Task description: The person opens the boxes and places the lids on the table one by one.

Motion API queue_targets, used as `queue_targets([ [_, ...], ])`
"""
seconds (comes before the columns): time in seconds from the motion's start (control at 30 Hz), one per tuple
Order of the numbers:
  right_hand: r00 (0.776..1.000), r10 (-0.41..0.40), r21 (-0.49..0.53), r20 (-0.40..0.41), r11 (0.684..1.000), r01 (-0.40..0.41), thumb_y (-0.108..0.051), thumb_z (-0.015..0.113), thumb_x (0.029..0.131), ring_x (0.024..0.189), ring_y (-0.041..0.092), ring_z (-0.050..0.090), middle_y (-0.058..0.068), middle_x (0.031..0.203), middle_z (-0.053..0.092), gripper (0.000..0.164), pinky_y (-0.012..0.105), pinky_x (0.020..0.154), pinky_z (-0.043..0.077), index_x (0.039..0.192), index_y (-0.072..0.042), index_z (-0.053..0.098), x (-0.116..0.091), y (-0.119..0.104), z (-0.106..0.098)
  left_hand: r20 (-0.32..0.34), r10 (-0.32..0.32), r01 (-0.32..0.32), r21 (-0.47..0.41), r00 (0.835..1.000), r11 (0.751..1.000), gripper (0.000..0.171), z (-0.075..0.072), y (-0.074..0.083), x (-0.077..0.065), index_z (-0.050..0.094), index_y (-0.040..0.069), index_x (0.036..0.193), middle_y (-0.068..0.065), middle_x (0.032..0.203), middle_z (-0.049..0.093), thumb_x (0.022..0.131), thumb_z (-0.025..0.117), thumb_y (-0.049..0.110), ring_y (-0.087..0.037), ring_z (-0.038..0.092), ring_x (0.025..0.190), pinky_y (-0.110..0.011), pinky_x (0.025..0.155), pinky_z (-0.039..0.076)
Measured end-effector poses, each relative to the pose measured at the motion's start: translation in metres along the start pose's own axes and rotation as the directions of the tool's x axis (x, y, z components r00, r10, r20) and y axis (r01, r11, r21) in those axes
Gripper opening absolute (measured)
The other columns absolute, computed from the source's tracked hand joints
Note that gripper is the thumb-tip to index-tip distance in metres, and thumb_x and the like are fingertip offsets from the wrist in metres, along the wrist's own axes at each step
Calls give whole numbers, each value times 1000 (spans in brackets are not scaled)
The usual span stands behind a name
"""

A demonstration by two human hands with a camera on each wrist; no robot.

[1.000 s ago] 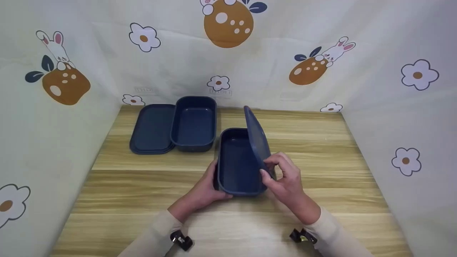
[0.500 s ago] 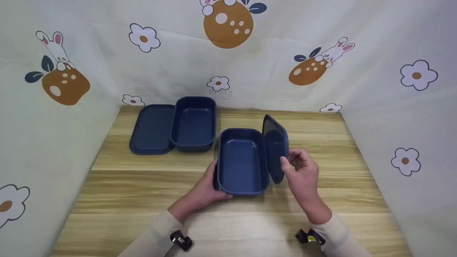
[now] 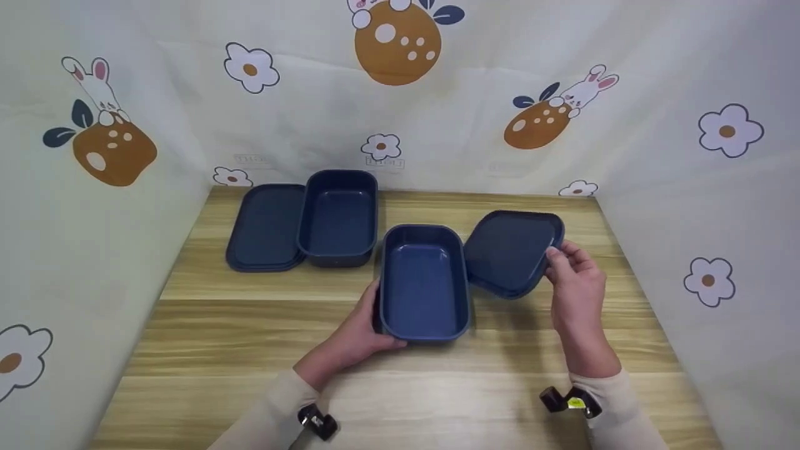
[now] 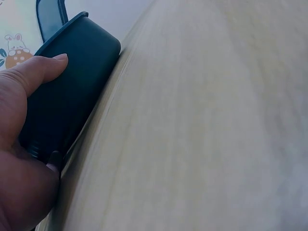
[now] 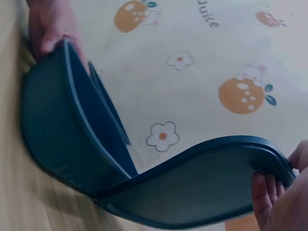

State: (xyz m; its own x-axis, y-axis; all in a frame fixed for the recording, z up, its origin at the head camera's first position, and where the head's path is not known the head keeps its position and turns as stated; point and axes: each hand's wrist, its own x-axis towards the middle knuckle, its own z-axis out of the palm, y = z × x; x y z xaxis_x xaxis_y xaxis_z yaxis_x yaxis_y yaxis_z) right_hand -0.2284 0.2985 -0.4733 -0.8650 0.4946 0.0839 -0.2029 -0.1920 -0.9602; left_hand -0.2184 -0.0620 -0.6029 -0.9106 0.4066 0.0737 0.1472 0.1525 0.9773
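Observation:
A dark blue rectangular food container [image 3: 425, 287], with its inside bare, stands upright near the middle of the table. My left hand [image 3: 356, 328] grips its near left corner, thumb along the front wall and fingers on the left side; the left wrist view shows the thumb [image 4: 50, 72] on the wall. To the right, my right hand [image 3: 575, 287] pinches the right edge of a matching lid [image 3: 515, 250], thumb on top and fingers underneath. The lid is tilted, its left edge close by the container's right rim. In the right wrist view the fingers [image 5: 264, 195] curl under the lid.
A second dark blue container [image 3: 339, 219] stands open at the back left, overlapping another lid [image 3: 267, 228] that lies flat beside it. Patterned cloth walls [image 3: 300, 112] rise behind and on both sides of the wooden table [image 3: 262, 350].
My right hand has pulled the lid off the container, rightward, and turned it from steeply upright to nearly flat. The left hand and container have stayed in place.

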Motion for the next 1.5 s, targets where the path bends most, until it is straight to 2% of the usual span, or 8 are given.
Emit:
queue_targets([
  [0.27, 997, 69, 240, -41, 969, -57, 6, 57, 106, 74, 16, 71, 9, 83, 69, 10, 29, 73, 63, 103, 7, 66, 16, -8, -14, -9, -17, 17, 11, 1000, 1000, 139, 0, 1, -1, 12, 10, 177, -22, 176, 33, 74, 104, 15, -38, 34, 160, -56, 132, 19],
  [0.47, 990, 140, 327, 23, 935, -139, 6, 53, 108, 83, 20, 78, 14, 96, 78, 13, 33, 77, 66, 111, 6, 66, 16, -8, -15, -9, -16, 16, 4, 1000, 1000, 138, 0, 2, -1, 13, 10, 177, -22, 175, 33, 74, 104, 13, -39, 34, 160, -57, 131, 20],
  [0.6, 986, 138, 411, 92, 897, -164, 9, 50, 108, 95, 21, 79, 17, 111, 80, 23, 34, 84, 66, 120, 8, 69, 15, -4, -14, -6, -14, 14, 2, 1000, 1000, 138, 0, 1, -2, 12, 11, 178, -21, 176, 33, 74, 104, 14, -37, 34, 160, -55, 131, 20],
  [0.7, 979, 145, 490, 143, 849, -197, 12, 47, 108, 100, 23, 79, 19, 118, 78, 30, 35, 88, 66, 126, 10, 70, 15, -1, -12, -6, -10, 10, 1, 1000, 1000, 139, -1, -1, -2, 12, 13, 178, -19, 176, 32, 74, 104, 14, -36, 33, 160, -54, 131, 19],
  [0.97, 933, 255, 655, 252, 665, -359, 18, 44, 106, 110, 30, 78, 24, 128, 75, 43, 38, 101, 61, 146, 8, 54, 21, 0, -8, -1, 3, -3, -6, 1000, 1000, 138, -1, 0, 0, 12, 12, 178, -20, 176, 32, 74, 104, 15, -37, 33, 160, -56, 131, 19],
  [1.13, 934, 261, 693, 242, 628, -355, 20, 43, 105, 111, 30, 78, 24, 129, 74, 49, 39, 100, 62, 151, 5, 48, 29, 2, -6, 1, 7, -7, -7, 1000, 1000, 137, -1, -2, 1, 13, 12, 177, -19, 176, 33, 75, 103, 15, -37, 34, 160, -56, 132, 18],
  [1.27, 941, 269, 714, 203, 617, -331, 21, 44, 103, 106, 31, 79, 26, 124, 75, 48, 40, 94, 64, 148, 6, 48, 35, 2, -7, 1, 2, -2, -9, 1000, 1000, 138, -1, -2, 0, 12, 12, 178, -19, 177, 32, 75, 103, 14, -36, 33, 160, -54, 132, 18],
  [1.5, 940, 274, 698, 205, 632, -336, 20, 38, 105, 117, 30, 76, 23, 132, 75, 70, 41, 102, 60, 172, 0, 29, 45, -3, -9, -1, -5, 5, 2, 1000, 1000, 138, -1, -1, 0, 12, 11, 178, -21, 176, 32, 74, 104, 15, -37, 34, 160, -54, 131, 20],
])
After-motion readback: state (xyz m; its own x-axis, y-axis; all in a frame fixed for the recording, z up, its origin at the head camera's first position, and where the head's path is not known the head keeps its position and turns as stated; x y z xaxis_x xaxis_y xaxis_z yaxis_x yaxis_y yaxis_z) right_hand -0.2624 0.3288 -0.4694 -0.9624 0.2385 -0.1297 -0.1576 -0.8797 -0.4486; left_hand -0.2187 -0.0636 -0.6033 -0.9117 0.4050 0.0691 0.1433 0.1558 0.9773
